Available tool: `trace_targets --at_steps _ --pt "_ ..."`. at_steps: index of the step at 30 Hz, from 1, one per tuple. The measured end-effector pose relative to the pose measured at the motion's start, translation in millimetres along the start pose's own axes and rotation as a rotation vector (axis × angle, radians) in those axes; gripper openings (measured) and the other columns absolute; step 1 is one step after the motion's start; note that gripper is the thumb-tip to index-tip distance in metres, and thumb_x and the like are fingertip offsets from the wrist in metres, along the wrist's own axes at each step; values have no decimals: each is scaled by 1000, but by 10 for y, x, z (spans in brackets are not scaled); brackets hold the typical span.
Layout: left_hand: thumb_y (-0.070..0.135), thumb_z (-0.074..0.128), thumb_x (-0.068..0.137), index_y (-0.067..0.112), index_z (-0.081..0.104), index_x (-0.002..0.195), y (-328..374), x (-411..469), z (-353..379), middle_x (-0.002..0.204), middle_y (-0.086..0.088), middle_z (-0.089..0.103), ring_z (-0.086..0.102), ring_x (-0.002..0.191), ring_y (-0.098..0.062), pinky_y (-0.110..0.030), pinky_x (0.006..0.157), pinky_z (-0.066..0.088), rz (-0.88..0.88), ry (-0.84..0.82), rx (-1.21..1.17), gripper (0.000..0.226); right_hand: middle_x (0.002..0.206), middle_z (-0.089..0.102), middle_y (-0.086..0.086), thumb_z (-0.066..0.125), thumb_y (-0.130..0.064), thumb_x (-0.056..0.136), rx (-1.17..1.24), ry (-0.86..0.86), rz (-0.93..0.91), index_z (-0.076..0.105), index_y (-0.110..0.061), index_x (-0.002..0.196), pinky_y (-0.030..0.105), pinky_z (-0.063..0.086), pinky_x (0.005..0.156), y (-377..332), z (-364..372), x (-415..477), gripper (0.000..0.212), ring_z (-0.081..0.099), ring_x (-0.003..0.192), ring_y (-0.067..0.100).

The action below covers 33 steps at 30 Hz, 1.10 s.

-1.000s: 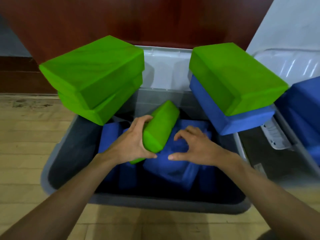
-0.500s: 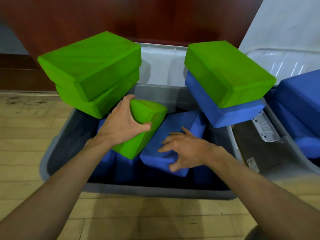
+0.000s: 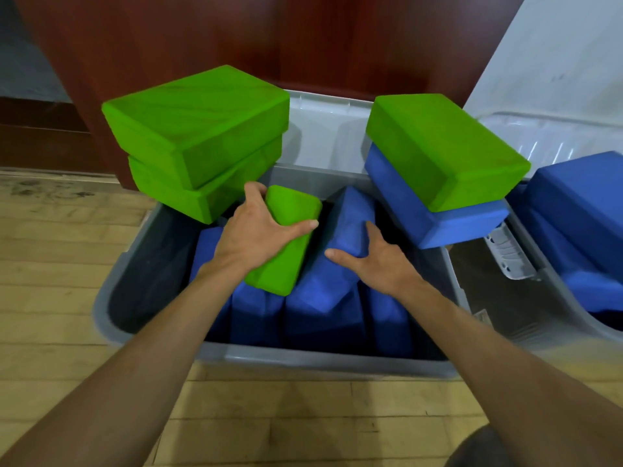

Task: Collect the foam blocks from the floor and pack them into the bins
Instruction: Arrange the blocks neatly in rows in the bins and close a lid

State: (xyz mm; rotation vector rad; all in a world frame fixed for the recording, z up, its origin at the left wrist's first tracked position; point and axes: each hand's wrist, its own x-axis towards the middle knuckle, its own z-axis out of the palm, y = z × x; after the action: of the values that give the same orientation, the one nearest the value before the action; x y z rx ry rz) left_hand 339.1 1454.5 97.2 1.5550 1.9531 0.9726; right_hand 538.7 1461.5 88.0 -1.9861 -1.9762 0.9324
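A grey bin (image 3: 303, 360) on the wooden floor holds several blue foam blocks standing on edge. My left hand (image 3: 256, 235) grips a green foam block (image 3: 286, 247) tilted on end over the bin's middle. My right hand (image 3: 374, 261) holds a tilted blue foam block (image 3: 337, 264) just right of it, thumb on its near face and fingers on its right side. Two stacked green blocks (image 3: 199, 136) overhang the bin's back left corner. A green block (image 3: 438, 150) lies on a blue block (image 3: 435, 217) at the back right corner.
A second grey bin (image 3: 573, 308) at the right holds more blue blocks (image 3: 580, 210). Two clear lids (image 3: 323, 136) lean against the dark red wooden wall behind. A white latch (image 3: 505, 254) sits between the bins. Wooden floor lies left and in front.
My left hand has raised and turned the green block more upright. My right hand has shifted to the tilted blue block's upper right side, tipping that block up steeper.
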Motion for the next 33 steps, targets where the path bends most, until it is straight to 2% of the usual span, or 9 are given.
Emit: trace_targets --at_steps 6,12,17,20,22,26,29,31,33 --pt "19 89 61 22 25 135 -156 -21 62 125 7 44 50 118 -11 -23 98 40 88 -305 -219 98 151 36 8 85 -51 61 175 17 -14 15 -26 152 30 36 105 6 87 48 118 38 137 26" --pt "64 75 59 30 33 142 -34 59 -131 129 6 57 56 116 -12 -33 104 44 26 -158 -235 99 130 56 7 76 -64 63 234 308 -68 40 -23 132 34 41 96 -172 -98 -32 88 52 122 27" --pt "61 57 83 18 41 127 265 173 -401 111 0 59 58 98 -18 -32 89 45 -128 -75 -280 63 98 59 -2 66 -66 75 470 424 -18 54 -18 104 33 41 85 -400 -184 49 58 55 97 20" --pt "53 67 79 18 47 132 301 202 -436 120 3 60 60 104 -14 -33 92 49 -91 -94 -379 66 79 62 3 66 -64 74 615 336 56 59 -15 71 37 49 79 -473 -189 229 50 59 83 26" --pt "44 72 80 16 39 140 225 219 -420 132 0 52 56 115 -16 -35 100 45 -74 -53 -378 74 86 69 8 68 -56 63 798 240 60 64 -14 69 45 54 85 -470 -182 359 43 65 89 31" --pt "40 62 90 12 53 131 146 186 -357 132 -8 42 42 124 -21 -27 108 29 207 113 -6 50 90 65 11 66 -20 76 952 127 -46 61 -10 86 47 53 84 -326 -114 355 15 64 83 25" --pt "11 66 85 12 70 100 297 111 -293 119 -14 58 52 112 -35 -41 94 40 608 302 351 16 84 64 11 72 -29 81 887 126 -29 61 -13 76 51 54 88 -188 -42 314 20 64 80 24" --pt "4 58 80 12 70 95 415 47 -198 103 -10 65 61 96 -32 -41 84 45 776 201 407 21 80 66 7 68 -35 86 827 87 -29 63 -14 78 46 58 82 -175 -43 282 23 64 76 22" --pt "31 46 86 18 70 98 463 -41 -37 99 -4 66 62 94 -28 -40 86 42 825 35 558 29 78 65 3 60 -28 94 800 24 -91 62 -16 84 36 57 71 -169 -75 239 16 62 70 18"
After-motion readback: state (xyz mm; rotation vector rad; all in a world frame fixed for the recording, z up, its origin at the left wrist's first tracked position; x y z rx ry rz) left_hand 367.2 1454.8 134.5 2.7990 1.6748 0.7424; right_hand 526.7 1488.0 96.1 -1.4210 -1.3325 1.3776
